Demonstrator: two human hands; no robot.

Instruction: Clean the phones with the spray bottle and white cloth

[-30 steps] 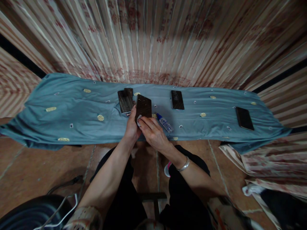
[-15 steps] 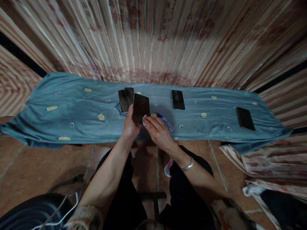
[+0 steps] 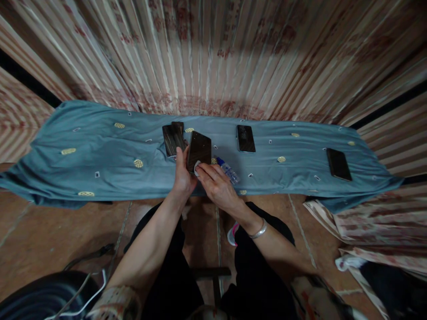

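Gripping the dark phone [image 3: 199, 150] by its lower edges above the blue cloth [image 3: 100, 155], the left hand [image 3: 183, 177] steadies it; the right hand [image 3: 215, 184] pinches what looks like a small white pad [image 3: 196, 167] against the glass. Slick, rigid, breakable: hold the sides.

At frame centre we see the left hand [image 3: 183, 177] gripping a dark phone [image 3: 199, 150] while the right hand [image 3: 216, 186] presses a small white pad [image 3: 196, 168] to its lower edge. A blue-capped bottle [image 3: 227, 170] lies just right, on the teal cloth [image 3: 100, 151].
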